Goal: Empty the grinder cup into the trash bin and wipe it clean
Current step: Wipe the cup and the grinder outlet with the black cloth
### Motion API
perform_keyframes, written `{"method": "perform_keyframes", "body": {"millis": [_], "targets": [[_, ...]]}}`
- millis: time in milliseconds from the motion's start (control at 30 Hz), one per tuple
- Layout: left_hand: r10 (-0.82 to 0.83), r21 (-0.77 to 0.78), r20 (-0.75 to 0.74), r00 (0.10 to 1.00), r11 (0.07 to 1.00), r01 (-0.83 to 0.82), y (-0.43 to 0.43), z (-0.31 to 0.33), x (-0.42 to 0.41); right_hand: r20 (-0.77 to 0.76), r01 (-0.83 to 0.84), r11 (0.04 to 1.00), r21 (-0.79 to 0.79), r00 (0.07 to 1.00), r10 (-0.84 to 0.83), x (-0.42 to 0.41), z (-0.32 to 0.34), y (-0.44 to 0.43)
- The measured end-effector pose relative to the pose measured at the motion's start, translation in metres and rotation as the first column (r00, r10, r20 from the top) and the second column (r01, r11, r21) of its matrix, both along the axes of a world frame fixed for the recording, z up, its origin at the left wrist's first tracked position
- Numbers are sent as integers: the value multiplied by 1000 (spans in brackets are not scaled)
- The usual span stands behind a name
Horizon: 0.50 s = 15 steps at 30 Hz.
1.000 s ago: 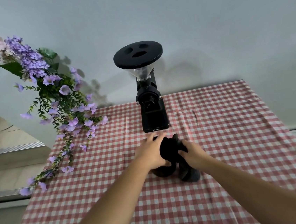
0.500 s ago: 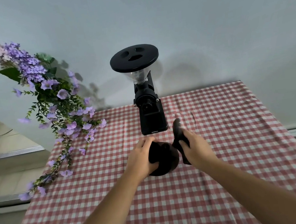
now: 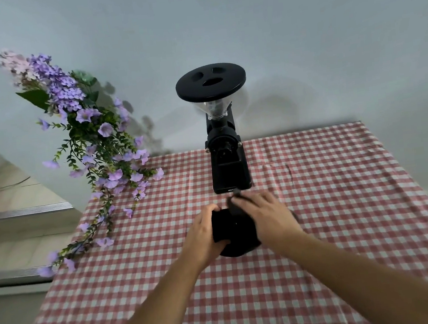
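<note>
The black grinder cup (image 3: pixel 233 235) is held just in front of the black coffee grinder (image 3: pixel 227 157), low over the checked tablecloth (image 3: pixel 330 202). My left hand (image 3: pixel 206 235) grips the cup's left side. My right hand (image 3: pixel 268 215) lies over the cup's top right with a dark cloth (image 3: pixel 235 203) under its fingers; the hand is blurred with motion. Most of the cloth is hidden beneath the hand. No trash bin is in view.
A spray of purple artificial flowers (image 3: pixel 92 148) hangs over the table's back left corner. The grinder stands at the back middle against a pale wall. Floor steps (image 3: pixel 22 211) show to the left of the table.
My right hand has swung with the dark cloth from beside the cup to over its top. The left hand keeps its grip on the cup, which has stayed in nearly the same spot.
</note>
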State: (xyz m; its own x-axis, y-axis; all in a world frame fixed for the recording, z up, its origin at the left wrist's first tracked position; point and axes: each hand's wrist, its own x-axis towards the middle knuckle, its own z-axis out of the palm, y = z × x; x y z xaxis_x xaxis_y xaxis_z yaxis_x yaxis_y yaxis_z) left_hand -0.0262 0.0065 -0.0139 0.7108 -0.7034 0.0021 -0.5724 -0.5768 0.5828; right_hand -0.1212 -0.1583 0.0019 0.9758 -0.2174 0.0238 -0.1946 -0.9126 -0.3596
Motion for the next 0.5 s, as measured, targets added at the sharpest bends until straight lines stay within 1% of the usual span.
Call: {"method": "perform_keyframes", "body": {"millis": [33, 67, 133, 200, 233, 267, 300, 333, 367, 400, 433, 467, 500], "targets": [[7, 4, -1, 1000, 1000, -7, -1, 0, 0, 6, -75, 997, -20, 997, 75, -1, -3, 8], [9, 4, 0, 1000, 1000, -9, -1, 0, 0, -12, -103, 994, -29, 995, 102, -3, -6, 13], [2, -14, 0, 1000, 1000, -2, -1, 1, -1, -86, -61, 998, -16, 995, 59, -7, -10, 5], [-30, -25, 25, 999, 999, 30, 0, 2, -1, -174, 23, 1000, 15, 984, -20, -8, -9, -13], [-53, -25, 42, 998, 998, 54, 0, 2, 0, -178, 70, 997, 45, 982, -61, -7, -7, -20], [-78, -26, 61, 995, 996, 80, -1, 4, 1, -137, 116, 990, 80, 985, -104, -5, -4, -23], [-104, -26, 85, 991, 994, 107, -2, 5, 2, -65, 143, 983, 114, 988, -137, -1, 0, -23], [-130, -26, 113, 985, 991, 134, -3, 6, 4, 8, 139, 981, 138, 990, -141, 4, 3, -19], [-153, -22, 138, 979, 987, 157, -5, 7, 5, 55, 101, 984, 148, 992, -111, 8, 6, -14], [-171, -12, 159, 972, 984, 175, -6, 7, 6, 63, 47, 989, 142, 996, -56, 10, 6, -8], [-187, 1, 179, 966, 982, 189, -6, 6, 6, 39, -2, 993, 118, 999, -3, 9, 4, -2], [-195, 9, 196, 961, 980, 197, -6, 6, 7, -9, -23, 996, 90, 1000, 24, 7, 0, 2], [-193, 4, 206, 959, 980, 197, -6, 6, 7, -54, -10, 997, 75, 998, 14, 4, -4, 4]]}}
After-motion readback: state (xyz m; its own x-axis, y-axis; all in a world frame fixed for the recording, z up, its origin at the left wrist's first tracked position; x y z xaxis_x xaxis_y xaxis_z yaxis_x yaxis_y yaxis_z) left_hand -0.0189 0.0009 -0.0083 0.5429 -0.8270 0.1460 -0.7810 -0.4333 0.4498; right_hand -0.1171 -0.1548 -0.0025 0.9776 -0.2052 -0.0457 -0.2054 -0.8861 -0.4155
